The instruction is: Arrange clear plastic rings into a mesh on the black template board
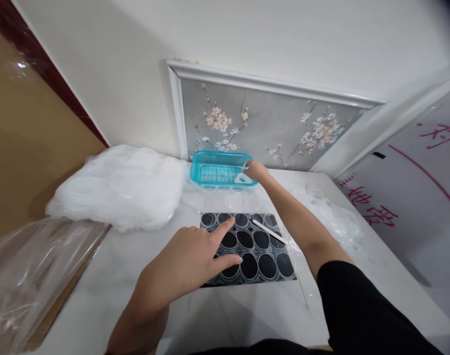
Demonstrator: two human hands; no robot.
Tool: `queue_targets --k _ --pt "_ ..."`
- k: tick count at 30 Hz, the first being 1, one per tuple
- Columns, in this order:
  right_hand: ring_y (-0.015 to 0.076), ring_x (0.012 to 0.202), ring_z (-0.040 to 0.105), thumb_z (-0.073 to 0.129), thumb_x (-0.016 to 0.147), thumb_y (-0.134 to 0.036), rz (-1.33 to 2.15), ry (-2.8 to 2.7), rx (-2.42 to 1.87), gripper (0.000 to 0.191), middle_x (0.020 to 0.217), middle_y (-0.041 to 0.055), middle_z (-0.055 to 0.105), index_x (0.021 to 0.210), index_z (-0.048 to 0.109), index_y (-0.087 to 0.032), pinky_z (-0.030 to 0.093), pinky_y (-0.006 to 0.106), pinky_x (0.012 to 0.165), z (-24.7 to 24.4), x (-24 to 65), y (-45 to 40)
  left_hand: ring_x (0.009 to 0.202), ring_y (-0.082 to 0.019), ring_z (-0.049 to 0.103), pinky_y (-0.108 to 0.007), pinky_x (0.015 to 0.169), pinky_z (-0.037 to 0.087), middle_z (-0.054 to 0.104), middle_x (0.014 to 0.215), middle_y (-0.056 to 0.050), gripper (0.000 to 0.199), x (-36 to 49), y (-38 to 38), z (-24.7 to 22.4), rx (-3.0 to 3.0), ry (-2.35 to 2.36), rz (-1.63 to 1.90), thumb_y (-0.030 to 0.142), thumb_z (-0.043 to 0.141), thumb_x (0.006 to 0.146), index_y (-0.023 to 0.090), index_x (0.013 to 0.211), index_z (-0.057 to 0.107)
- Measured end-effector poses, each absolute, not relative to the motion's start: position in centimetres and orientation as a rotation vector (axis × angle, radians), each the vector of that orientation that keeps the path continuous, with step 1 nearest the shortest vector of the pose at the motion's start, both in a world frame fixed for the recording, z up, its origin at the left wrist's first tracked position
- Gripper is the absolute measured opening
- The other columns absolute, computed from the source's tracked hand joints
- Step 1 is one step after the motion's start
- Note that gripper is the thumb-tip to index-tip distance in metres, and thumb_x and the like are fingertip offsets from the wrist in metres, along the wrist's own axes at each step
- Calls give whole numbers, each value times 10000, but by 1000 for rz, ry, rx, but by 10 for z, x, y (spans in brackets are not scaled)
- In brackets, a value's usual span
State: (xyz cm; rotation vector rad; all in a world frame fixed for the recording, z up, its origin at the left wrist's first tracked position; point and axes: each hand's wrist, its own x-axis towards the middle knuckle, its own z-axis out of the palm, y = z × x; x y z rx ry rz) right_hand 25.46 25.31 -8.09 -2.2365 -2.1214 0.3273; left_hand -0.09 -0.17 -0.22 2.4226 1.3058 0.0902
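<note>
A black sheet with rows of clear-rimmed ovals lies on the white table. Over its left part is my left hand, thumb and forefinger spread apart, nothing between them. A thin white stick rests across the sheet's upper right. Behind the sheet stands a turquoise basket. My right hand is at the basket's right end, fingers pinched on a small whitish piece. Another white ring-shaped piece is inside the basket, just beneath those fingers.
A big pile of thin white material sits at the left. Crumpled clear film lies at the right. Clear plastic covers a brown board at the lower left. A wall with a floral panel rises behind the table.
</note>
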Motion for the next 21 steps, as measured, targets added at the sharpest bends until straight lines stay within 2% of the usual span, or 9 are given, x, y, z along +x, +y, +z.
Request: queue_targets --k 4,7,9,11,13,16,19,21 --pt "280 1006 640 653 776 -312 419 -2069 -2250 271 1041 143 699 990 695 -152 484 327 835 -80 255 255 667 -198 622 -288 627 417 676 756 -55 728 0 -1 -3 2447 1282 106 681 322 872 259 1465 317" --pt "214 854 670 633 817 -301 586 -2021 -2223 217 864 114 723 911 699 -117 499 278 776 -85 252 255 656 -195 617 -286 625 412 670 734 -50 724 0 -2 -4 2450 1281 116 674 340 871 252 1460 330" --pt "194 869 654 593 870 -320 713 -1960 -2196 260 952 104 696 1008 659 -111 516 309 791 -88 249 254 659 -204 617 -293 620 410 670 728 -50 721 0 -2 -5 2449 1289 116 675 334 872 257 1460 328" --pt "199 962 622 562 900 -335 811 -1881 -2167 317 1122 97 623 1144 584 -134 525 378 831 -91 247 254 662 -210 618 -295 618 408 667 717 -46 718 0 -2 -5 2449 1294 120 674 328 875 263 1462 321" --pt "204 1017 597 558 904 -342 868 -1796 -2142 349 1200 84 568 1203 536 -163 523 426 849 -91 247 254 655 -208 617 -293 615 404 654 685 -35 721 -1 -2 -6 2453 1293 127 675 335 873 262 1464 317" --pt "163 875 628 483 942 -336 868 -1688 -2102 308 1095 104 640 1155 560 -128 541 315 720 -86 248 256 641 -197 611 -290 609 398 644 671 -31 737 -1 -2 -8 2458 1285 144 681 338 868 250 1466 316" --pt "117 714 612 385 976 -313 842 -1646 -2063 312 999 132 694 1109 574 -103 470 204 529 -79 247 259 643 -200 608 -296 608 398 656 697 -37 735 0 -1 -8 2455 1278 137 685 325 869 254 1465 317" --pt "116 719 613 399 971 -314 845 -1649 -2060 306 1006 134 691 1099 582 -105 468 200 532 -77 245 261 650 -210 609 -304 610 400 660 697 -35 726 1 0 -7 2454 1278 118 678 328 873 258 1465 317"
